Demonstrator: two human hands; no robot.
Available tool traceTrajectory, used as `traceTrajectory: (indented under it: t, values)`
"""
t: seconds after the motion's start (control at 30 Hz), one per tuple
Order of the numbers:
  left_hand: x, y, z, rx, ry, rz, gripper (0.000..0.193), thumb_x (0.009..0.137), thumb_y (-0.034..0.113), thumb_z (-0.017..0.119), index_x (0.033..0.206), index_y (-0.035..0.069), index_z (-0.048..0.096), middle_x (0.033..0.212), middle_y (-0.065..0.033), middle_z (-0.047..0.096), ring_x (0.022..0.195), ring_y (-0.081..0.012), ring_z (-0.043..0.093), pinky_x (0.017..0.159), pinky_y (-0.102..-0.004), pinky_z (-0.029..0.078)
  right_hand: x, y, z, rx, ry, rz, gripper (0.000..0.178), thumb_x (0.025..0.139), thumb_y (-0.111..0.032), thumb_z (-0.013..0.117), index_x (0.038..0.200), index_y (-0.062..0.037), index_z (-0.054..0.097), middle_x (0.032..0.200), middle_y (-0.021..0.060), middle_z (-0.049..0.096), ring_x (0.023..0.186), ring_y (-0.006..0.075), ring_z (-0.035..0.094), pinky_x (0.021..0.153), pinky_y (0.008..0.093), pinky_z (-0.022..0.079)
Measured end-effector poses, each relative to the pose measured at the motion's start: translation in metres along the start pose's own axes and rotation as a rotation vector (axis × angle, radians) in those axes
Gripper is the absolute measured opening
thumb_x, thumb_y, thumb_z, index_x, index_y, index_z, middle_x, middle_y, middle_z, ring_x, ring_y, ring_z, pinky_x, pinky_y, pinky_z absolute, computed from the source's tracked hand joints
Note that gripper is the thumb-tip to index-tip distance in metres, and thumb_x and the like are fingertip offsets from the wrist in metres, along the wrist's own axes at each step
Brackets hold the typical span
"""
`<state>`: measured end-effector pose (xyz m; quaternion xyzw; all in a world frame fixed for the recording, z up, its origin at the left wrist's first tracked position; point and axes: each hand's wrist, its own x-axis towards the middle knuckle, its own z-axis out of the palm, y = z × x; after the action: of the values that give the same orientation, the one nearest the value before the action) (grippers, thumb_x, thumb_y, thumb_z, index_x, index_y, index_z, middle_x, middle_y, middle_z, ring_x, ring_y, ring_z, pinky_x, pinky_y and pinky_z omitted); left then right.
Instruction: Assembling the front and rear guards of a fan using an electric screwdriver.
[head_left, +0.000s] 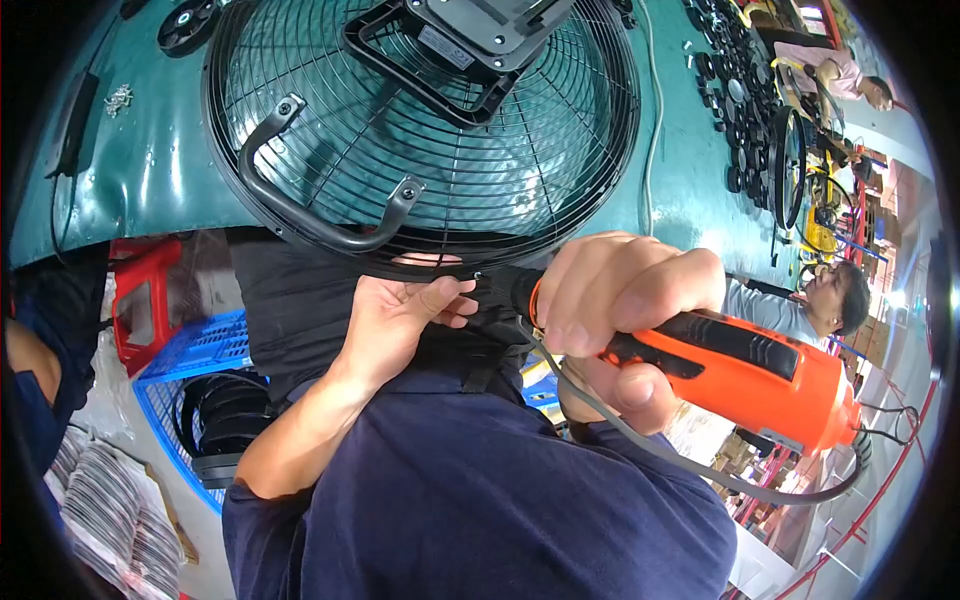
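A black round wire fan grille (330,160) lies on the green tabletop, its near rim overhanging the front edge. At that rim, my left hand (395,315) is closed, thumb and fingertips pinched together; one finger reaches behind the rim. A tiny shiny piece, perhaps a screw, shows beside the fingertips, but what they grip is too small to make out. My right hand (630,300) is wrapped around an orange and black electric screwdriver (760,375). Its nose points left toward the rim, and the bit is mostly hidden. A grey cable runs below it.
A curved black handle (320,225) and a black motor bracket (480,50) sit on the grille. Small screws (118,99) lie on the tabletop (150,190) at left. Many black parts (740,120) cover the right side. A blue crate (190,350) and red stool (145,300) stand below left. Other people are nearby.
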<state>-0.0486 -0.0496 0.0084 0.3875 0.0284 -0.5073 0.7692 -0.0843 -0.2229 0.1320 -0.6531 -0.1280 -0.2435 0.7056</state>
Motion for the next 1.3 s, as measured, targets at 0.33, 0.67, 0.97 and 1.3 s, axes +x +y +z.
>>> traceTrajectory:
  t: [0.33, 0.67, 0.97, 1.3]
  values:
    - [0.002, -0.001, -0.003, 0.041, -0.021, 0.011, 0.024, 0.099, 0.017, 0.065, 0.115, -0.002, 0.067, 0.103, -0.0142, 0.073, 0.086, -0.0217, 0.073, 0.072, -0.0329, 0.061, 0.013, 0.007, -0.015, 0.03, -0.303, -0.048, 0.034, 0.079, -0.02, 0.077, 0.1, -0.0041, 0.057, 0.072, 0.0035, 0.064, 0.057, 0.017, 0.065, 0.052, 0.0312, 0.055]
    - [0.005, 0.0, -0.014, 0.098, -0.069, 0.011, 0.032, 0.096, 0.02, 0.069, 0.121, -0.001, 0.065, 0.107, -0.0121, 0.072, 0.091, -0.0207, 0.072, 0.077, -0.033, 0.06, 0.023, 0.019, -0.021, 0.33, -0.215, 0.042, 0.035, 0.074, -0.03, 0.082, 0.072, -0.0024, 0.061, 0.059, 0.0052, 0.06, 0.049, 0.0216, 0.06, 0.049, 0.0311, 0.05]
    - [0.02, 0.003, -0.029, -0.085, -0.31, -0.102, 0.062, 0.09, 0.03, 0.074, 0.137, -0.003, 0.053, 0.134, -0.0211, 0.058, 0.121, -0.0373, 0.059, 0.093, -0.0479, 0.055, -0.028, -0.007, -0.074, 0.551, -0.222, -0.083, 0.026, 0.082, -0.019, 0.076, 0.096, -0.0036, 0.06, 0.069, 0.0051, 0.065, 0.052, 0.017, 0.062, 0.05, 0.0291, 0.054]
    - [0.012, 0.021, -0.04, -0.003, -0.382, 0.027, 0.073, 0.087, 0.049, 0.072, 0.137, -0.001, 0.054, 0.142, -0.0253, 0.051, 0.129, -0.0405, 0.052, 0.095, -0.0531, 0.052, -0.117, 0.002, -0.078, 0.132, 0.646, 0.205, 0.039, 0.087, -0.027, 0.065, 0.108, 0.0052, 0.057, 0.108, 0.0294, 0.061, 0.063, 0.0249, 0.064, 0.057, 0.0317, 0.053]
